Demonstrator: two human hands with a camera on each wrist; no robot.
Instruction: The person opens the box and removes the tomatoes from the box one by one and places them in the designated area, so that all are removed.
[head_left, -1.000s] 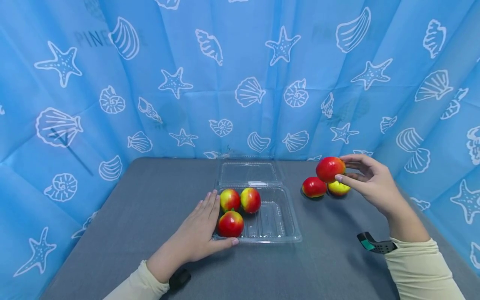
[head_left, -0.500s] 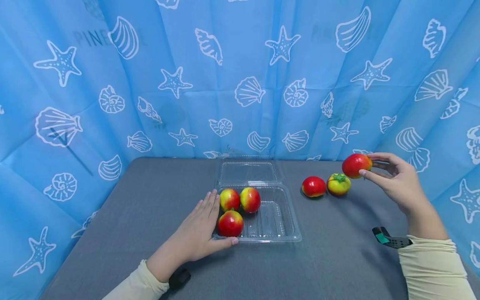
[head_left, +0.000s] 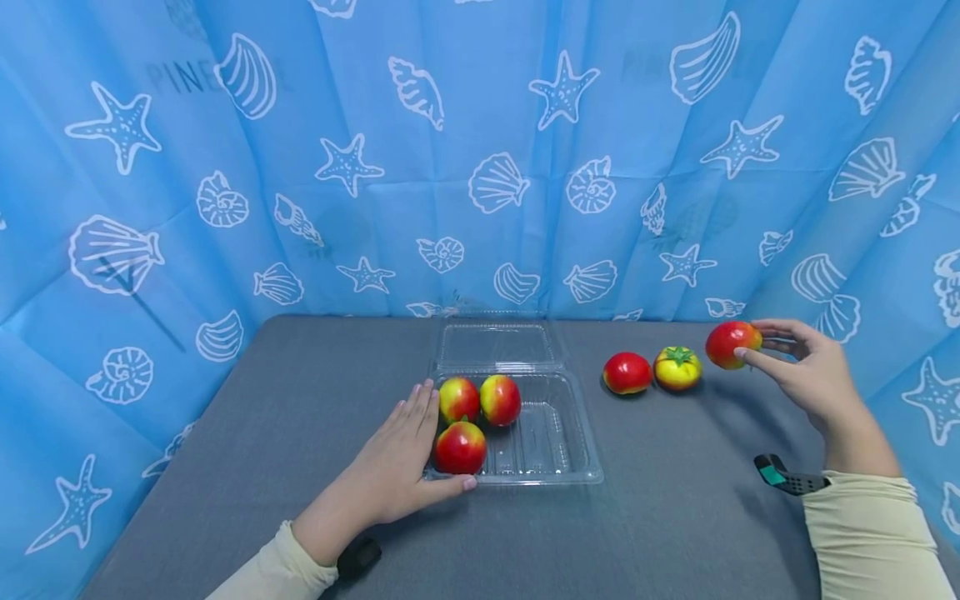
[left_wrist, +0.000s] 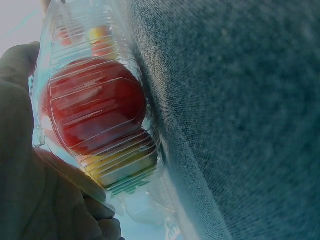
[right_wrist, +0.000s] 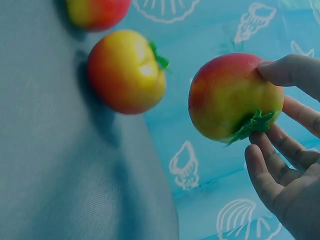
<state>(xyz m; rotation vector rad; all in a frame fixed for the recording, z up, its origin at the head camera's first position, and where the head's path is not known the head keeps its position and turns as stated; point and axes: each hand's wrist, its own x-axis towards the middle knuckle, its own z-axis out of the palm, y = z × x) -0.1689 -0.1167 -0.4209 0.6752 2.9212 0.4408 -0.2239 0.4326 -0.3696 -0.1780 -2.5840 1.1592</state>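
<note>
My right hand [head_left: 813, 375] pinches a red-and-yellow tomato [head_left: 732, 344] with green leaves between thumb and fingers. It is held in the air at the right; the right wrist view shows the tomato [right_wrist: 235, 97] with its leafy end toward the fingers. Left of it on the table are a yellow tomato [head_left: 678, 368] and a red tomato [head_left: 627, 373]. My left hand [head_left: 390, 467] lies with straight fingers along the left side of a clear plastic container [head_left: 588, 450], thumb at its front rim. Three tomatoes [head_left: 461, 447] sit in the container's left half.
The container's clear lid [head_left: 497, 344] is folded back behind it on the grey tabletop [head_left: 315, 383]. A blue curtain [head_left: 480, 108] with white shells hangs right behind the table. Black wrist devices [head_left: 787, 477] are worn below both hands.
My right hand has carried its tomato to the right, away from the two on the table, then slightly lower. The yellow tomato is now uncovered. My left hand has stayed still.
</note>
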